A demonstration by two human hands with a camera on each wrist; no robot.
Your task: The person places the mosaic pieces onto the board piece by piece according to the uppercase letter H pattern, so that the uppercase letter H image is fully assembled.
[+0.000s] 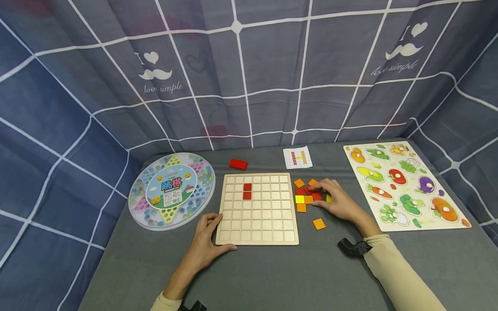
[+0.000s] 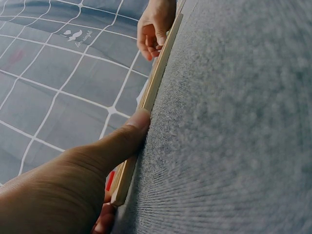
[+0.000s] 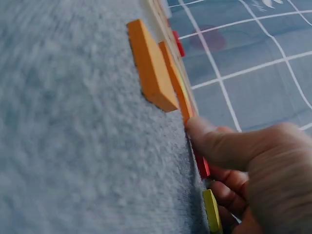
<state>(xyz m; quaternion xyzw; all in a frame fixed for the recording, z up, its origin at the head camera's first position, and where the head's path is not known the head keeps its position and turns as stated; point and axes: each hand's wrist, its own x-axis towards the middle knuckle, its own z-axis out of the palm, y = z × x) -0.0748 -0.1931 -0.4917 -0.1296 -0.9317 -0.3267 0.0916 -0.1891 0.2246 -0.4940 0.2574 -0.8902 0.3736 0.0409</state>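
Observation:
A wooden grid board (image 1: pixel 256 209) lies flat on the table, with two red square tiles (image 1: pixel 247 191) in one column near its upper left. My left hand (image 1: pixel 206 239) holds the board's near left corner, the thumb along the front edge and the fingers at the left side. To the board's right, my right hand (image 1: pixel 336 201) reaches into a loose group of red, orange and yellow tiles. Its thumb and forefinger are around a red tile (image 1: pixel 317 196), partly hidden by the hand. A yellow tile (image 3: pixel 211 209) lies beside the curled fingers. One orange tile (image 1: pixel 319 223) sits apart, nearer the front.
Behind the board are a red block (image 1: pixel 238 164) and a small card (image 1: pixel 298 157) printed with a coloured grid pattern. A round board-game box (image 1: pixel 138 190) stands at the left. A vegetable puzzle board (image 1: pixel 379 170) lies at the right. Checked cloth (image 1: pixel 272 77) hangs behind the table.

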